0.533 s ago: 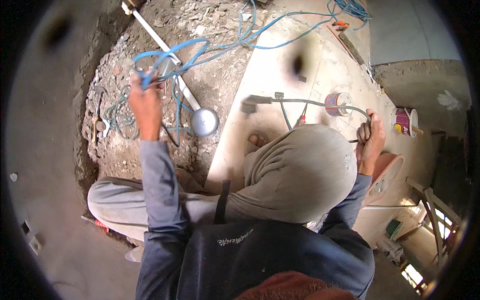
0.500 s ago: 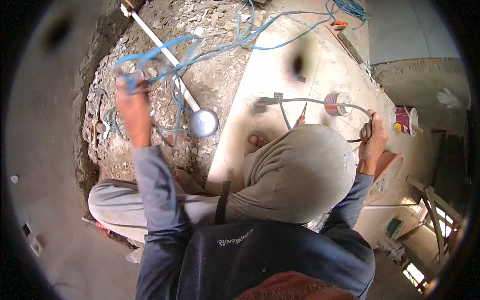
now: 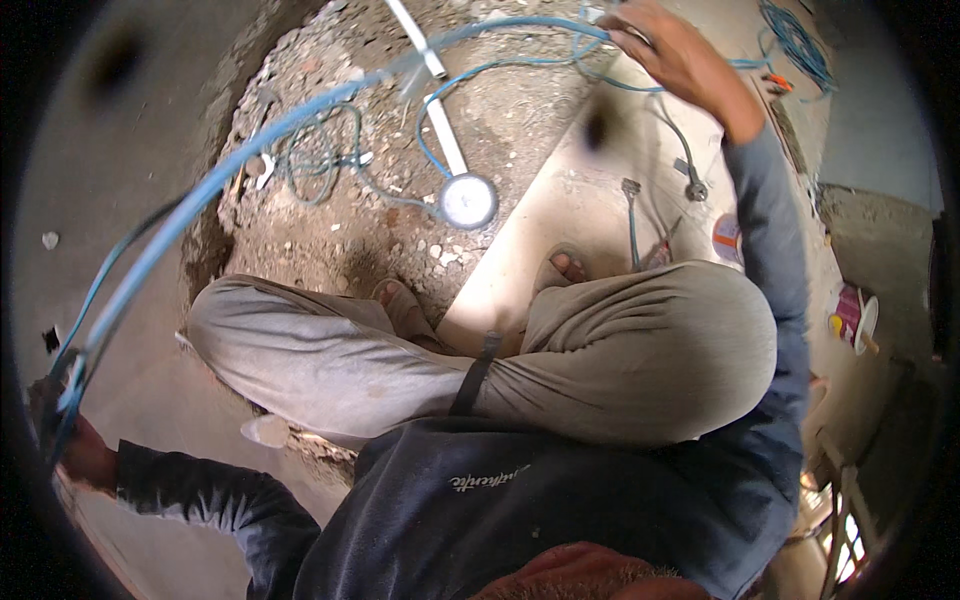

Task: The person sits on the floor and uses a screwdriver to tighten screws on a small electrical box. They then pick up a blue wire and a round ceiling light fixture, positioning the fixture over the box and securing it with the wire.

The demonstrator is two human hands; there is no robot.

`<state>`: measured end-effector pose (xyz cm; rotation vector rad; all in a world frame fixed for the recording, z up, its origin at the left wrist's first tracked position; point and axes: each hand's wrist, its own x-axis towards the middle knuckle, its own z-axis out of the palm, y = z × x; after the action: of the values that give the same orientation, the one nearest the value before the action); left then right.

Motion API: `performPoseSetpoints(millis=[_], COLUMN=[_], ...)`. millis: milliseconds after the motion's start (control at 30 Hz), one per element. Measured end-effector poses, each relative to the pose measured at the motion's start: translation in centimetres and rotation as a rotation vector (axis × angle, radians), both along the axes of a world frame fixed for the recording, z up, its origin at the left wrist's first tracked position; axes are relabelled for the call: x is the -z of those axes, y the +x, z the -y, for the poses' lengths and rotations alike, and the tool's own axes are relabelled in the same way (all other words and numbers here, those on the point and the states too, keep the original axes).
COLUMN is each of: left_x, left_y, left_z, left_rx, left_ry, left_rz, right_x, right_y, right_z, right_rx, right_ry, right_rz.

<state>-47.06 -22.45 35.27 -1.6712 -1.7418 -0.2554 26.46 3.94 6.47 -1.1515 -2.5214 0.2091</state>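
A long blue cable stretches in an arc between my two hands, blurred by motion. At the far left edge my left hand is closed around several loops of it, partly lost in the dark rim. My right hand is raised at the far right and grips the same cable with fingers and thumb. Beneath the cable, a round lit lamp lies on the rubble by a white pipe. A grey cord with a black plug rests on the pale board, beside another cord end.
A red-handled screwdriver and a small can are near my right knee. A purple and white bucket stands farther right. A blue cable coil lies at the far right; tangled green-blue cord lies on the rubble.
My right hand has let go of the grey cord and moved up and forward onto the blue cable. My left hand has swung back and left, drawing the cable out between them.
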Motion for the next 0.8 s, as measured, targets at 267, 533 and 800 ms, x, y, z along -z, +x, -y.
performPoseSetpoints(millis=[267,533,800], left_x=[12.9,27.3,36.7], left_y=[-2.8,6.1,20.1], left_z=[7.5,14.4,15.3], left_rx=[-0.372,-0.597,-0.779], left_ry=[0.165,0.14,-0.35], left_rz=[1.093,1.647,1.83], right_x=[-2.7,31.0,34.4], right_y=[-15.2,-25.5,-25.8], right_z=[-15.0,-14.0,-8.9], right_rx=[-0.119,-0.372,-0.278], right_ry=[-0.654,-0.213,0.206], right_rz=[0.584,0.386,0.231])
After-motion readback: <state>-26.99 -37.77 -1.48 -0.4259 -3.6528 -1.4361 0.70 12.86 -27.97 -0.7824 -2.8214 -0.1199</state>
